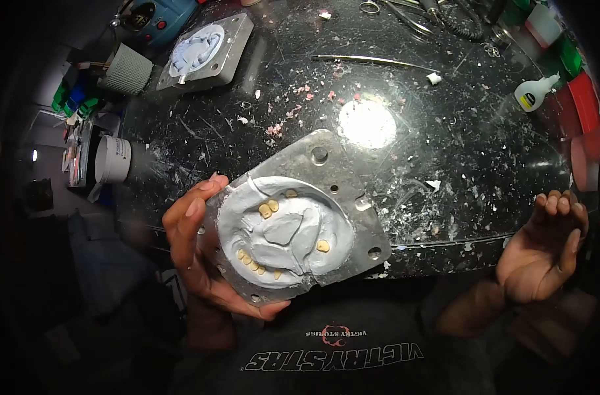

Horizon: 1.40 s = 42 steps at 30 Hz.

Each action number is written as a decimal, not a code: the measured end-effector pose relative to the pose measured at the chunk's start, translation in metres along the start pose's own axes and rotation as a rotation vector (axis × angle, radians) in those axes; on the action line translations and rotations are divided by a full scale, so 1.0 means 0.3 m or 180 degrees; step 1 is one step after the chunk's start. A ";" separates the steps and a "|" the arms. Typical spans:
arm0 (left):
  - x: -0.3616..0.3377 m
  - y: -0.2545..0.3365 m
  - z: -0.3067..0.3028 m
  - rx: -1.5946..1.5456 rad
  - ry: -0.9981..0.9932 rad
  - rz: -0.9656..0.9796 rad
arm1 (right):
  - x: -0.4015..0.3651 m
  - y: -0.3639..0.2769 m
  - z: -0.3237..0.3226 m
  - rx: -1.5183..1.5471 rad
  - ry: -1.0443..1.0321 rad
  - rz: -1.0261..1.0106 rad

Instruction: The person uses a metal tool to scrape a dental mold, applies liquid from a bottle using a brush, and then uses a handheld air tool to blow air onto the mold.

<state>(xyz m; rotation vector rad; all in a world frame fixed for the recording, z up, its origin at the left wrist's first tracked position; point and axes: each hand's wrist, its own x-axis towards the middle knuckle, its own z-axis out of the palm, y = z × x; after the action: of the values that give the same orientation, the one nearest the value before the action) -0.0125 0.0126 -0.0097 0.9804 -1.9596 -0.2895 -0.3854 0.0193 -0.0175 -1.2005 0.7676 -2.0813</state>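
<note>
A grey metal flask half (362, 224) is tilted near the table's front edge, filled with pale plaster (283, 230) that has several yellowish teeth (268, 209) set in it. My left hand (198, 250) grips its left side, with fingers at the upper left edge and the thumb below. Well to the right, my right hand (544, 250) is raised palm up beside the table edge, fingers apart from the thumb and slightly curled, holding nothing. A second metal flask half (231, 56) with bluish-white plaster (196, 49) lies at the upper left of the table.
On the black table (445, 145) are pink and white crumbs, a thin metal tool (372, 61), and a small white bottle (536, 92) at the right. A white tub (113, 160) and a textured cup (127, 69) stand left. Scissors and a cable lie at the back.
</note>
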 end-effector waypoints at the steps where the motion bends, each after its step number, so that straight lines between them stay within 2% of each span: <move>1: 0.000 0.001 -0.002 0.0047 -0.0034 -0.0006 | -0.003 0.001 -0.018 0.0071 0.0006 0.0035; 4: 0.004 -0.002 -0.001 0.0005 -0.0041 0.0041 | -0.008 0.003 -0.006 -0.0162 0.0059 0.0122; 5: 0.005 -0.003 -0.003 -0.0002 -0.0044 0.0037 | 0.000 0.009 0.011 -0.0052 -0.0212 0.0063; 6: 0.007 -0.005 -0.005 -0.0025 -0.0077 0.0031 | -0.005 0.007 0.011 -0.0293 -0.0133 0.0145; 9: -0.015 -0.014 -0.004 -0.0141 -0.0051 -0.0088 | 0.001 0.021 0.111 -0.0763 -0.0660 -0.0153; 10: -0.023 -0.018 -0.001 -0.0220 -0.0004 -0.0196 | -0.001 0.014 0.147 -0.0744 -0.0743 -0.0092; 12: -0.006 -0.028 -0.008 -0.0314 -0.0071 -0.0072 | -0.006 0.008 0.202 -0.0413 -0.0959 0.0447; 14: -0.007 -0.035 -0.013 -0.0239 -0.0167 0.0066 | 0.015 -0.021 0.277 -0.1198 -0.1768 0.0454; 16: -0.010 -0.035 -0.010 -0.0333 -0.0095 0.0049 | 0.063 0.023 0.357 -0.1642 -0.2412 -0.0528; 24: 0.015 -0.010 -0.018 -0.0356 -0.0059 0.0000 | 0.055 0.081 0.469 -0.1508 -0.2643 -0.0165; 26: 0.011 -0.013 -0.020 -0.0246 -0.0121 -0.0075 | 0.061 0.074 0.474 -0.1725 -0.2706 -0.0229; 29: 0.002 -0.032 -0.017 -0.0358 -0.0162 -0.0074 | 0.063 0.064 0.483 -0.1854 -0.2681 0.0021; 39: 0.005 -0.033 -0.018 -0.0309 -0.0182 0.0055 | 0.081 0.052 0.491 -0.2023 -0.2809 0.0028; 42: 0.010 -0.038 -0.015 -0.0306 -0.0161 0.0171 | 0.082 0.046 0.496 -0.2089 -0.2873 -0.0154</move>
<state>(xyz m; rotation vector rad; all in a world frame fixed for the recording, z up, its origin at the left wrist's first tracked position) -0.0037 0.0037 -0.0116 0.8648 -1.9953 -0.3777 -0.2599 -0.0346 0.0481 -2.2707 0.9653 -1.0741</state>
